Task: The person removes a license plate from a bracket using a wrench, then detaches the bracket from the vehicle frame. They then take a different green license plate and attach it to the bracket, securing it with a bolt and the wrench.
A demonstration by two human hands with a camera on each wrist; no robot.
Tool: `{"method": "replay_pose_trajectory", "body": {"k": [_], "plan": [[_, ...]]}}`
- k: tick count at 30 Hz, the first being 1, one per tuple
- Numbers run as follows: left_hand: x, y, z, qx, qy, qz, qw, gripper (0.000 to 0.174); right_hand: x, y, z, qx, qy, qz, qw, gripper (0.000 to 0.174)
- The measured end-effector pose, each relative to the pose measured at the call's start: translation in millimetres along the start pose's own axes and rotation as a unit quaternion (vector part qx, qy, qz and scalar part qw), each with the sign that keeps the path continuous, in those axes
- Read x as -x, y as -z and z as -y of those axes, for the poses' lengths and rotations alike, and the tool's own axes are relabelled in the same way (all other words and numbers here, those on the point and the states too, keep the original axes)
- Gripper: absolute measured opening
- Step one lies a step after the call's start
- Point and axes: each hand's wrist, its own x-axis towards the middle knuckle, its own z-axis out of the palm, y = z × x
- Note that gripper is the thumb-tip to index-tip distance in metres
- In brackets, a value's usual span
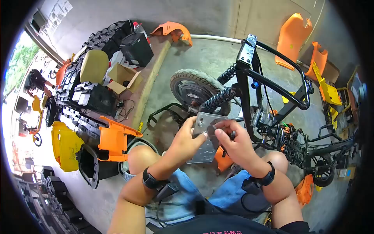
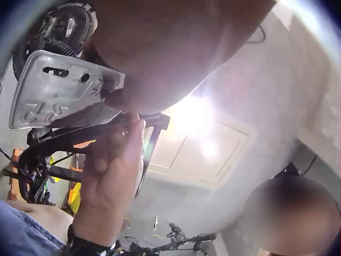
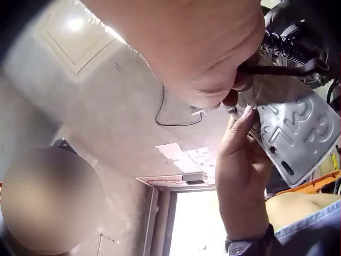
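A metal license plate point(image 1: 206, 150) with embossed characters is held up between both hands, above the lap. My left hand point(image 1: 183, 142) grips it by the edge, thumb on the face. Slots and a hole show near one end of the plate point(image 2: 64, 88). My right hand point(image 1: 237, 144) is close over the plate, its fingertips near the left thumb. A dark wrench point(image 3: 282, 70) is held in the right hand, its ring end sticking out past the fingers. By those fingertips sits a small bolt point(image 3: 232, 110).
A black motorbike frame point(image 1: 243, 85) with its rear wheel point(image 1: 198, 87) stands just ahead. Orange panels point(image 1: 113, 138) and a yellow panel point(image 1: 66, 146) lie at left, near stacked black batteries point(image 1: 93, 97). Another person point(image 1: 37, 82) bends at far left.
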Motion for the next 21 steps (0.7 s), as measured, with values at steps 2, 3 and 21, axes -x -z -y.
{"method": "replay_pose_trajectory", "body": {"k": [2,3,21], "plan": [[6,-4,-1,-0.095,-0.055,0.013,0.994,0.057,4,-3,3,0.118,0.103,-0.014,0.988,0.024],[10,-6,-2,-0.189,-0.112,0.021,0.975,0.061,5,-3,4,0.120,0.100,-0.016,0.988,0.024],[26,-2,-10,-0.352,-0.174,0.011,0.920,0.062,1,-3,-1,0.109,0.116,-0.042,0.986,0.026]]}}
